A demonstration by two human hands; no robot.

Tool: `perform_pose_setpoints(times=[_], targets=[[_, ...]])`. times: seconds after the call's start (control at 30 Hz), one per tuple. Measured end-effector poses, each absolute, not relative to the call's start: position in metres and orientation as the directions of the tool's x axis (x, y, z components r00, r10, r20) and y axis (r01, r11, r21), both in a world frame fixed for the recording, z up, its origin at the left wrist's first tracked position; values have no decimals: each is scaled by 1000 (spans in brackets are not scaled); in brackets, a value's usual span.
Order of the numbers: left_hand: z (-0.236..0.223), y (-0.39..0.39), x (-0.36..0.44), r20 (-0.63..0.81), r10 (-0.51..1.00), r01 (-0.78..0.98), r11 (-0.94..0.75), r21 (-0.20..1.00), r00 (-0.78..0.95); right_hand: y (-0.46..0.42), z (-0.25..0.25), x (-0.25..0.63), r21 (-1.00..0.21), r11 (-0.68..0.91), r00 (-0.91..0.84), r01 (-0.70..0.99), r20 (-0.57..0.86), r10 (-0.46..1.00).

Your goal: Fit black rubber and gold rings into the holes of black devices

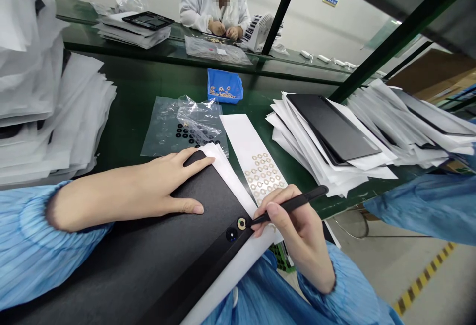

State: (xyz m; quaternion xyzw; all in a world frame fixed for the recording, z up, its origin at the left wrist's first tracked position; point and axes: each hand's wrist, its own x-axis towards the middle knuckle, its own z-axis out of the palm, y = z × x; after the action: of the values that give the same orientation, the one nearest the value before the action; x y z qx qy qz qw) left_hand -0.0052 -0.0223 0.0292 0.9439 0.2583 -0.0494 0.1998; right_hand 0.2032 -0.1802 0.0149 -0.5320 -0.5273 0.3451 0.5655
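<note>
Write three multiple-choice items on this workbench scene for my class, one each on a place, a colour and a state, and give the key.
1. Where does the left hand rest?
A. On the far stack of sheets
B. On the black panel
C. On the plastic bag

2. What colour is the small bin?
A. Blue
B. White
C. Red

3. What is the right hand doing?
A. Lying empty and open
B. Holding the plastic bag
C. Holding a black pick tool

Key:
1. B, because the fingers and palm lie on the panel.
2. A, because the bin's walls show blue.
3. C, because the tool sits in the fingers, its tip beside a ring on the panel.
</note>
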Motion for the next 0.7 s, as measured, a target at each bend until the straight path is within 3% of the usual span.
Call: perform_pose_setpoints(times=[0.53,0.7], targets=[[27,-21,-6,-197,467,506,-784,359,862,-178,13,202,-966,218,203,136,242,949],[26,-22,-6,-203,481,522,-770,368,853,-176,10,200,-973,226,231,45,231,945]])
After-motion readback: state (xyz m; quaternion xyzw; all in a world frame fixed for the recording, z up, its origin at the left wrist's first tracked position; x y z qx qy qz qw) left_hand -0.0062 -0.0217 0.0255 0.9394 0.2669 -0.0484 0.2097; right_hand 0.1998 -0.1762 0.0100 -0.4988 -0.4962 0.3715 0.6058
